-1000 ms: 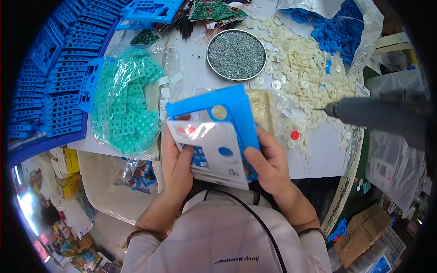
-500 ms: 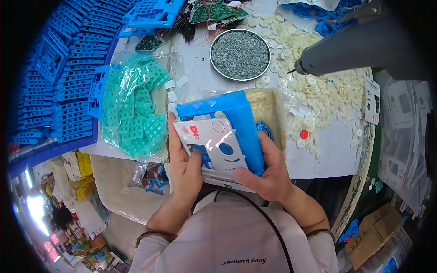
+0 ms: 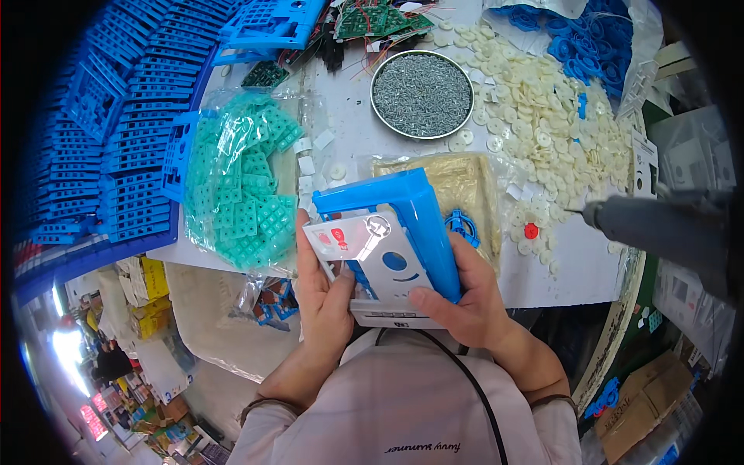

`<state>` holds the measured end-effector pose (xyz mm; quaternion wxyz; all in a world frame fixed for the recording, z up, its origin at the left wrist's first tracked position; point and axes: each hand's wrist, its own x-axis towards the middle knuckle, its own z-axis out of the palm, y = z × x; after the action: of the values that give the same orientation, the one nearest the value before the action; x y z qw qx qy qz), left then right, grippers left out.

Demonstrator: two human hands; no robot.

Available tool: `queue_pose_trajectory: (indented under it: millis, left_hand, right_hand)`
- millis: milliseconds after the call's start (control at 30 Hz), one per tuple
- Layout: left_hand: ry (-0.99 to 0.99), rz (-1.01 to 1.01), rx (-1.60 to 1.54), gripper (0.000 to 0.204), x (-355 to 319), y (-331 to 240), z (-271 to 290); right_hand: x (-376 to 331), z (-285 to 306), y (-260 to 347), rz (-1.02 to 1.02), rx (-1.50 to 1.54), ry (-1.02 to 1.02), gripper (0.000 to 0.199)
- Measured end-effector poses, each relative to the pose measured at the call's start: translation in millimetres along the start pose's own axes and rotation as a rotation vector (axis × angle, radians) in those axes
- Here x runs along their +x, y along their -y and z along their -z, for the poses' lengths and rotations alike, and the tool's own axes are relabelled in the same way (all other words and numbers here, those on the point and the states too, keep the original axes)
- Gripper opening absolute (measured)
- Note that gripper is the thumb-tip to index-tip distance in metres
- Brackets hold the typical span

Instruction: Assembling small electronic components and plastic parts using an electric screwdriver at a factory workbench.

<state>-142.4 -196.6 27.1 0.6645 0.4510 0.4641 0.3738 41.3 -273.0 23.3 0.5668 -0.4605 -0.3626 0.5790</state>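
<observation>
My left hand (image 3: 325, 311) grips the left edge of a white printed face panel (image 3: 360, 252), its thumb bent over the front. The panel has a round hole, a curved slot and red marks, and lies tilted across a blue plastic housing (image 3: 428, 225). My right hand (image 3: 474, 311) is closed round the housing's right side, with the thumb pressing on the panel's lower right. Whether the panel sits fully against the housing I cannot tell. Just beyond them, a blue ring-shaped part (image 3: 463, 226) rests on a yellowish plastic-wrapped block (image 3: 465, 182).
A round dish of small screws (image 3: 422, 94) stands at the back. Pale discs (image 3: 535, 116) spread to its right, beneath a grey power screwdriver (image 3: 651, 226). Bagged green button sheets (image 3: 240, 186) lie left, beside stacked blue housings (image 3: 132, 147). A cardboard box (image 3: 647, 403) is lower right.
The grey screwdriver has swung from the upper right down toward the right edge, uncovering blue rings behind it. Both hands keep hold of the panel and housing, which sit slightly lower and further right in view.
</observation>
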Motion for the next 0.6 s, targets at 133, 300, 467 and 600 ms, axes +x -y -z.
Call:
queue_pose_trajectory:
  millis: [133, 300, 467, 600]
  left_hand:
    - [-0.028, 0.024, -0.053, 0.090, -4.9, 2.2, 1.1]
    - [-0.014, 0.091, -0.132, 0.094, -8.6, 1.1, 2.4]
    - [-0.028, 0.121, -0.145, 0.095, -10.6, 1.9, 0.5]
    - [-0.075, 0.144, -0.144, 0.092, -22.8, -9.6, 0.3]
  right_hand:
    - [-1.9, 2.9, -1.1, 0.016, -0.037, 0.059, 0.054]
    - [-1.1, 5.7, 1.3, 0.014, -0.001, 0.092, 0.053]
    - [-3.3, 3.8, -0.1, 0.007, -0.101, 0.061, 0.053]
    - [-1.3, 4.0, 2.9, -0.128, 0.017, 0.104, 0.053]
